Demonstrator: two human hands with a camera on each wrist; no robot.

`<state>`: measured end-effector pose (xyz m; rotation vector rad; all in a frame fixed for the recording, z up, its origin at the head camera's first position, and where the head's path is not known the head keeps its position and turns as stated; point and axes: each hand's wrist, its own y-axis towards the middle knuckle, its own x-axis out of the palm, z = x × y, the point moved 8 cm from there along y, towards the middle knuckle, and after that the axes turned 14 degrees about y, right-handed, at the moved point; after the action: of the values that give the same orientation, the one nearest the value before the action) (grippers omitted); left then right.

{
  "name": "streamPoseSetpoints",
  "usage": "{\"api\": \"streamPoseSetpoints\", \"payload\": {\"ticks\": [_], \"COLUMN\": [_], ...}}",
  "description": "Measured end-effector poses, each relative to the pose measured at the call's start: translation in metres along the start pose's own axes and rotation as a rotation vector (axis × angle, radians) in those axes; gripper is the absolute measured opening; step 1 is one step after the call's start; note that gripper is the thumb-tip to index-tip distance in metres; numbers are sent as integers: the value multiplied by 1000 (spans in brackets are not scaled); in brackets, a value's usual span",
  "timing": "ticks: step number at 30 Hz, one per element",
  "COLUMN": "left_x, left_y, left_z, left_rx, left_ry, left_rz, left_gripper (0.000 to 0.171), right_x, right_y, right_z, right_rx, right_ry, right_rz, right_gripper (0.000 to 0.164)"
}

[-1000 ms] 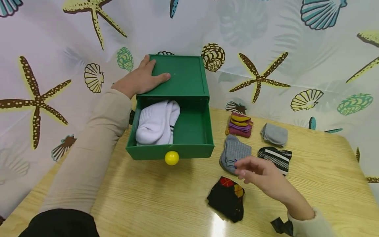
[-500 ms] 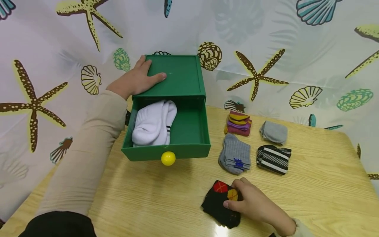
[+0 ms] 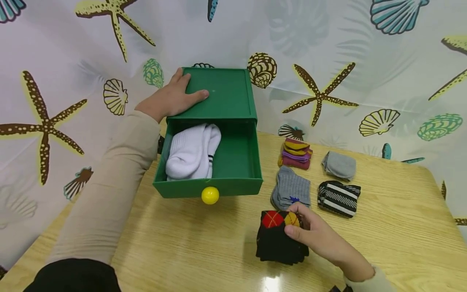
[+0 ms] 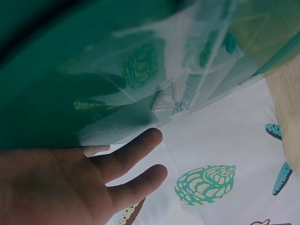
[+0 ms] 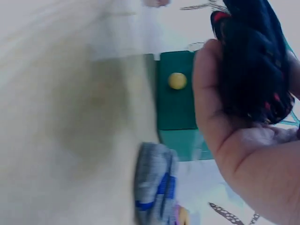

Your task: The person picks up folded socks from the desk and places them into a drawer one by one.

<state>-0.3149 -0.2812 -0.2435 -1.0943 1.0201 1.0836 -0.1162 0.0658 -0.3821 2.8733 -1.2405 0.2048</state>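
Note:
In the head view my left hand (image 3: 173, 96) rests on the top left of a green box (image 3: 226, 91), thumb spread over the lid. The box's drawer (image 3: 235, 156) is pulled out, with a yellow knob (image 3: 210, 195) on its front. Folded white socks (image 3: 191, 152) fill the drawer's left half. My right hand (image 3: 317, 233) pinches folded black argyle socks (image 3: 281, 239) by their right side, thumb on top, in front of the drawer. The right wrist view shows those black socks (image 5: 255, 61) held up between thumb and fingers.
Beside the drawer on the wooden table (image 3: 394, 211) lie grey ribbed socks (image 3: 292, 186), maroon and yellow socks (image 3: 295, 154), light grey socks (image 3: 339, 165) and black-and-white striped socks (image 3: 339, 198). A seashell-print cloth (image 3: 328, 52) hangs behind.
My right hand came down from over the grey socks to the black argyle socks, took hold of them and lifted them, turning them more upright. The left hand stays on the box.

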Motion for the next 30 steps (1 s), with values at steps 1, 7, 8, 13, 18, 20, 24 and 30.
{"api": "streamPoseSetpoints", "payload": {"ticks": [1,7,8,13,18,20,24,30], "left_x": [0,-2,-2,-3,-1,-1,1,-1], "left_y": [0,-1,-2,-3,-1,-1,-1,-1], "left_z": [0,0,0,0,0,0,-1,0], "left_rx": [0,0,-1,-4,-7,-7,-10,-13], "left_ry": [-1,0,3,11,11,11,10,12], "left_rz": [2,10,10,10,15,15,10,11], "left_gripper": [100,100,100,100,100,100,100,100], "right_x": [-4,-24,-26,-27,-25,-23,-18,-6], "right_y": [0,0,1,12,32,42,65,101], "right_z": [-5,-44,-51,-89,-122,-131,-140,-146], "right_rx": [-2,-64,-90,-231,-291,-285,-189,-99], "right_ry": [-6,-57,-48,138,232,204,146,75], "right_rz": [42,255,265,240,221,226,277,286], "right_gripper": [27,31,29,13,7,7,16,43]}}
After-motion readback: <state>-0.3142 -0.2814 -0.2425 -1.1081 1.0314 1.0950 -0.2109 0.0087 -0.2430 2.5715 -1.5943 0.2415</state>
